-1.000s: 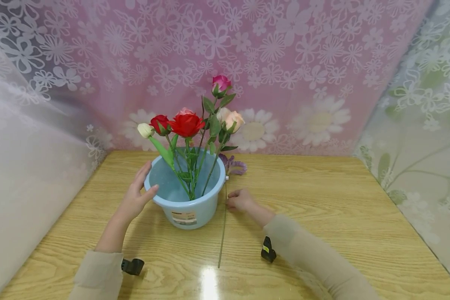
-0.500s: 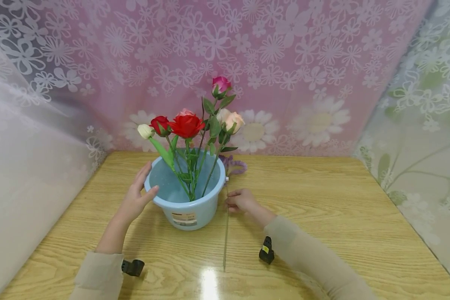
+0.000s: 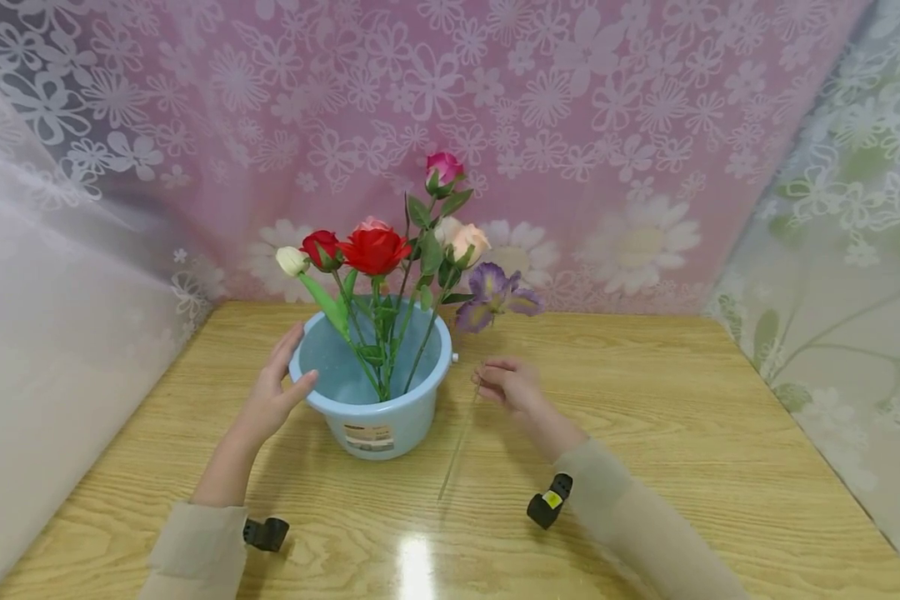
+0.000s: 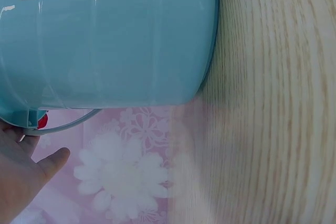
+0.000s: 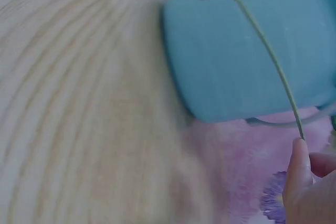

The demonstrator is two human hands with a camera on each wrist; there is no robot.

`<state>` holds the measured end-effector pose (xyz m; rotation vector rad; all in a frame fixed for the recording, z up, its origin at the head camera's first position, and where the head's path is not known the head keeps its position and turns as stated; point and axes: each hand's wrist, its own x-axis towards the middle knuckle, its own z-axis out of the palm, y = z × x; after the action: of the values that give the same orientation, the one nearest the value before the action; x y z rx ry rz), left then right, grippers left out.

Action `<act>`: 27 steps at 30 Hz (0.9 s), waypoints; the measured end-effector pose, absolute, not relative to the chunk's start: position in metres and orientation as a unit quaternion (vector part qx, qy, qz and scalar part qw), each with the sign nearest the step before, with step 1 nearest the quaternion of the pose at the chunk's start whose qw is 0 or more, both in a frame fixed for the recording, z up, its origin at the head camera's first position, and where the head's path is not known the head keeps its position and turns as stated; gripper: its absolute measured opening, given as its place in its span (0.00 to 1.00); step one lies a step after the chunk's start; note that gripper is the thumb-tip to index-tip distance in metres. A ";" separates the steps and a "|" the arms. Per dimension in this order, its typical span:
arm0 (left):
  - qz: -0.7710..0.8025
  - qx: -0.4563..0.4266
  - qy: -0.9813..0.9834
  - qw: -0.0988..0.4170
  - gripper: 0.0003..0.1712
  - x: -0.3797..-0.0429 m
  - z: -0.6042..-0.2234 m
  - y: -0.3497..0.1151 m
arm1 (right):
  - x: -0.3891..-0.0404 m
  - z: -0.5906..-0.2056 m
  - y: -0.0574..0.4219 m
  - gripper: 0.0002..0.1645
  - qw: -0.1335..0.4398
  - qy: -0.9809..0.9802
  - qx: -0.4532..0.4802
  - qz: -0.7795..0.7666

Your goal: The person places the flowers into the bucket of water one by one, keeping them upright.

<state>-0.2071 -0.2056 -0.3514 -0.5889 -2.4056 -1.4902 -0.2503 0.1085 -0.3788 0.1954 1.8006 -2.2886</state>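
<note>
A light blue bucket [image 3: 416,427] holds several artificial flowers, among them a red rose [image 3: 375,250], a white tulip [image 3: 292,262], a magenta rose [image 3: 443,169] and a peach rose [image 3: 467,242]. My left hand [image 3: 265,402] rests against the left of the rim, fingers along its outside and thumb stretched out. To the right of the bucket, my right hand [image 3: 516,387] pinches the thin stem [image 5: 275,59] of a purple iris [image 3: 490,298] between thumb and fingers. The bloom is raised above the hand, and the stem slants down toward me, apart from the bucket.
The wooden table [image 3: 667,400] reaches back to a pink flowered curtain [image 3: 607,125]. Pale curtains hang at both sides. A black wrist camera [image 3: 266,534] sits at the left cuff, another [image 3: 550,501] at the right. The bucket's handle [image 4: 71,124] hangs behind it.
My right hand has moved right and slightly back, lifting the iris so its bloom rises from behind the bucket into full sight. The left hand and bucket have stayed put.
</note>
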 end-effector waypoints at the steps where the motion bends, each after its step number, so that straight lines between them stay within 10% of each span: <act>1: -0.513 -0.202 -0.825 0.126 0.37 -0.207 -0.351 -0.206 | -0.250 -0.377 0.111 0.23 0.104 0.604 0.064 -0.787; 27: -0.519 -0.211 -0.819 0.125 0.38 -0.217 -0.365 -0.214 | -0.225 -0.248 0.100 0.10 -0.059 0.519 -0.117 -0.845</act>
<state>-0.2171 -0.2145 -0.3648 -0.6152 -2.3851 -1.5133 -0.2246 0.1003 -0.2477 -0.3825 1.6948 -2.7586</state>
